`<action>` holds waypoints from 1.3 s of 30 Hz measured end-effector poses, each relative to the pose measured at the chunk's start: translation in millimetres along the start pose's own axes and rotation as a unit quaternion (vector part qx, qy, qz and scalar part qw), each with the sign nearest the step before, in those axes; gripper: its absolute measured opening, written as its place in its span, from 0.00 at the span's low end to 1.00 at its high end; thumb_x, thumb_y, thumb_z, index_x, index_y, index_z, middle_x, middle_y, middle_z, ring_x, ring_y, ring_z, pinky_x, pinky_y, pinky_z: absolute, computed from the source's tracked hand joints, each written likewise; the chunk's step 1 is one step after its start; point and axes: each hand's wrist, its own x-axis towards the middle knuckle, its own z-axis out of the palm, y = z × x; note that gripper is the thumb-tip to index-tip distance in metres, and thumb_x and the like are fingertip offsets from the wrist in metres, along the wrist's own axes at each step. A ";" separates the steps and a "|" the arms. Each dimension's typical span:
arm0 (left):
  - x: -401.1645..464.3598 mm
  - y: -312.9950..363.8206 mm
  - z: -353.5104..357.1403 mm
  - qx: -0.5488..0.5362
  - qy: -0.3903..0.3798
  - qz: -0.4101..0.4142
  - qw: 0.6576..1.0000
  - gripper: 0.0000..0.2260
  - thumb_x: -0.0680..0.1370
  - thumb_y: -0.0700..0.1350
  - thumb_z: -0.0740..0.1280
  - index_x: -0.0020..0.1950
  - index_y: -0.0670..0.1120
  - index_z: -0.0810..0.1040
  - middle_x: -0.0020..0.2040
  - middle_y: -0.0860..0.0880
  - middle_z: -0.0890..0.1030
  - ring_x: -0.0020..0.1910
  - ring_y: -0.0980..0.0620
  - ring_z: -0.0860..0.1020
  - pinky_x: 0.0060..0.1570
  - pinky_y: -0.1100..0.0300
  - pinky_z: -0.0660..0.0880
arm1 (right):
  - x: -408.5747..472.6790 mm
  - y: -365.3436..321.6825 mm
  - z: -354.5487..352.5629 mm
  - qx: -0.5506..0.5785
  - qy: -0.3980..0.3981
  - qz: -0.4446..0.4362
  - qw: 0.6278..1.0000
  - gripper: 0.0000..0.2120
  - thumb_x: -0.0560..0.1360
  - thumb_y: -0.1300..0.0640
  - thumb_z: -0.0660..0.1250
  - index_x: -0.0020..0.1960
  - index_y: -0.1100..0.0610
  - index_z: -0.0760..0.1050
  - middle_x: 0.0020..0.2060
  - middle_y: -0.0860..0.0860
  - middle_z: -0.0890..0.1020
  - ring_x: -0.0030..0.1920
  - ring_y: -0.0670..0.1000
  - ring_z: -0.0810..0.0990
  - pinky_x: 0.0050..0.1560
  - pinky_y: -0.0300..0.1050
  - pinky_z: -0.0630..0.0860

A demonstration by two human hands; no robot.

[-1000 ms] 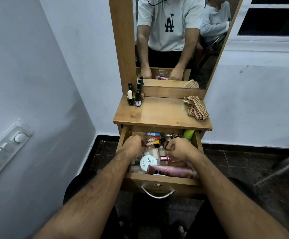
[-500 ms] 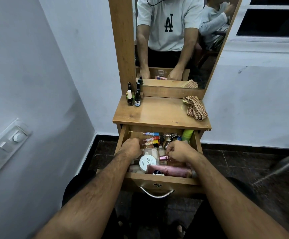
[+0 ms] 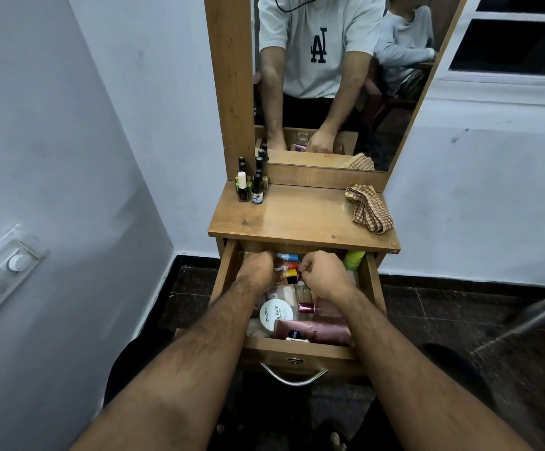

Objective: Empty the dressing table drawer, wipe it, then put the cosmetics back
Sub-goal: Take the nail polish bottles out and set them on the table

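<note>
glossy wood tabletop point(image 3: 300, 219), checked cloth point(image 3: 370, 208)

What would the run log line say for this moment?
stage: emptying | open wooden drawer: still full | left hand, right hand: inside | checked cloth: tabletop, unused

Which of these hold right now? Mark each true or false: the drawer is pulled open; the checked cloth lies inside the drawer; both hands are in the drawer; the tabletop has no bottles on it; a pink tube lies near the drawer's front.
1. The wooden drawer is pulled open: true.
2. The brown checked cloth lies inside the drawer: false, it lies on the wooden tabletop, at the right.
3. Both hands, left hand and right hand, are in the drawer: true.
4. The tabletop has no bottles: false, small dark bottles stand at its back left.
5. A pink tube lies near the drawer's front: true.
</note>
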 end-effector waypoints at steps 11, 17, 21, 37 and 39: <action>8.2 -2.5 -1.5 0.087 -0.088 0.007 0.992 0.18 0.77 0.47 0.69 0.67 0.49 0.74 0.56 0.48 0.80 0.49 0.51 0.78 0.49 0.56 0.75 | 11.9 -7.6 5.0 0.021 0.033 0.024 0.999 0.09 0.73 0.63 0.67 0.45 0.52 0.83 0.43 0.49 0.85 0.47 0.51 0.82 0.52 0.48 0.80; 5.8 -4.5 -6.8 0.075 -0.070 -0.010 0.995 0.17 0.79 0.49 0.67 0.66 0.45 0.73 0.58 0.45 0.79 0.50 0.49 0.77 0.50 0.56 0.73 | 12.3 -8.5 9.9 0.026 0.058 0.021 0.998 0.11 0.74 0.65 0.64 0.48 0.53 0.83 0.46 0.51 0.85 0.49 0.52 0.81 0.53 0.46 0.79; 1.3 -2.6 -16.7 0.070 -0.046 -0.090 0.992 0.16 0.79 0.48 0.67 0.64 0.42 0.74 0.61 0.44 0.78 0.55 0.47 0.77 0.51 0.56 0.71 | 10.4 -11.4 12.2 0.027 0.076 0.007 0.997 0.13 0.76 0.65 0.63 0.54 0.56 0.83 0.50 0.53 0.85 0.53 0.53 0.81 0.56 0.46 0.77; -17.7 -4.3 -18.2 0.056 -0.020 -0.220 0.974 0.17 0.80 0.53 0.65 0.62 0.42 0.75 0.51 0.45 0.79 0.44 0.49 0.76 0.38 0.59 0.69 | 31.7 -35.8 35.5 -0.254 -0.052 -0.045 0.965 0.12 0.77 0.60 0.65 0.61 0.57 0.75 0.59 0.55 0.80 0.61 0.55 0.76 0.68 0.56 0.66; -17.1 -6.2 -17.5 0.036 -0.010 -0.221 0.975 0.17 0.81 0.54 0.63 0.61 0.43 0.76 0.47 0.46 0.77 0.40 0.51 0.73 0.34 0.59 0.69 | 33.5 -35.7 37.7 -0.271 -0.056 -0.044 0.960 0.13 0.77 0.60 0.65 0.61 0.57 0.75 0.59 0.55 0.79 0.61 0.55 0.75 0.66 0.56 0.67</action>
